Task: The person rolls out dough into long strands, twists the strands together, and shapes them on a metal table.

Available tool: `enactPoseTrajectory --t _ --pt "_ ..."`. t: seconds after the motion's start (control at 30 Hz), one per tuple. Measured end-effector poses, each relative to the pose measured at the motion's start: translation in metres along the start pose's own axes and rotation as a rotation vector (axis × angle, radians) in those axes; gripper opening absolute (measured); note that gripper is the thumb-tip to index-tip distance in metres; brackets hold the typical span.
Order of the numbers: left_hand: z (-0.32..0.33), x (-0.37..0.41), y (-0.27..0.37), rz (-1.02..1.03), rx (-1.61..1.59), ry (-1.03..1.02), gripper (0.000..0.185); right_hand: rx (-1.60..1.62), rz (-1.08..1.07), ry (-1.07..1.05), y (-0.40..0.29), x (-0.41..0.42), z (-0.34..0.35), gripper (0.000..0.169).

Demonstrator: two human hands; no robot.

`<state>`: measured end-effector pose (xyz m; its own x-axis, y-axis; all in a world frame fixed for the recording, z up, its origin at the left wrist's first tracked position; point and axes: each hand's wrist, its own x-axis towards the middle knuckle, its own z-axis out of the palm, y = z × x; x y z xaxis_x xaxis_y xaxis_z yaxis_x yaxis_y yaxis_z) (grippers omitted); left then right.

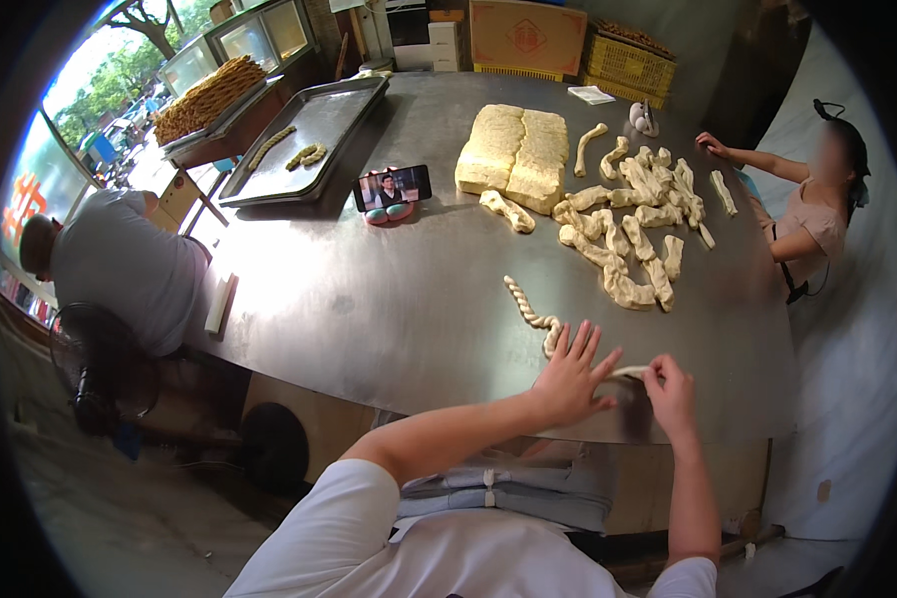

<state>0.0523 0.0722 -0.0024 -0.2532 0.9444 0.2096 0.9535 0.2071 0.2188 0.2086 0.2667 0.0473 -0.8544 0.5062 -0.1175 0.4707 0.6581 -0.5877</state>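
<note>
My left hand (574, 380) lies palm down over the metal table, fingers spread, and covers part of a thin dough strand (628, 371). Between the fingertips of my right hand (670, 385), the strand's right end is pinched. Just beyond my left fingers lies a twisted dough rope (527, 305), its near end partly behind the fingertips. Whether rope and strand join under the palm is hidden. Farther off, loose dough pieces (628, 288) are heaped to the right. Behind them sits a big scored dough slab (512, 153).
A phone (391, 188) leans on a stand on the steel table (329, 314). At the back left, a metal tray (329, 112) holds two twisted dough pieces. A white bar (220, 305) lies near the left edge. One person (815, 187) is at the right, another (123, 261) at the left.
</note>
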Motion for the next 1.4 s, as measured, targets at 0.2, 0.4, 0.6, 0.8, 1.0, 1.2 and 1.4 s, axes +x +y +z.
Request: enactPoseTrajectory --t 0.2,0.4,0.6,0.8,1.0,1.2,1.4 --pt "0.006 0.003 -0.014 0.223 -0.130 -0.142 0.093 -0.323 -0.419 0.224 0.035 -0.027 0.040 0.029" --pt "0.018 0.060 -0.006 -0.090 0.067 0.263 0.094 -0.110 -0.019 0.220 0.002 0.035 0.007 0.014" --pt "-0.010 -0.003 0.021 0.191 -0.037 -0.193 0.096 -0.324 -0.325 0.239 0.018 -0.033 0.013 0.014" --pt "0.043 0.059 -0.011 0.098 -0.106 0.118 0.100 -0.211 -0.323 0.323 0.014 0.035 0.027 0.013" --pt "0.001 0.022 0.025 0.047 -0.019 -0.080 0.101 -0.291 0.032 -0.030 -0.001 0.001 0.001 0.015" --pt "0.033 0.026 0.009 0.249 -0.128 -0.085 0.100 -0.355 -0.532 0.314 0.021 -0.027 0.026 0.016" --pt "0.021 0.081 0.001 0.000 0.077 0.180 0.100 -0.179 -0.166 0.229 0.015 0.031 0.011 0.014"
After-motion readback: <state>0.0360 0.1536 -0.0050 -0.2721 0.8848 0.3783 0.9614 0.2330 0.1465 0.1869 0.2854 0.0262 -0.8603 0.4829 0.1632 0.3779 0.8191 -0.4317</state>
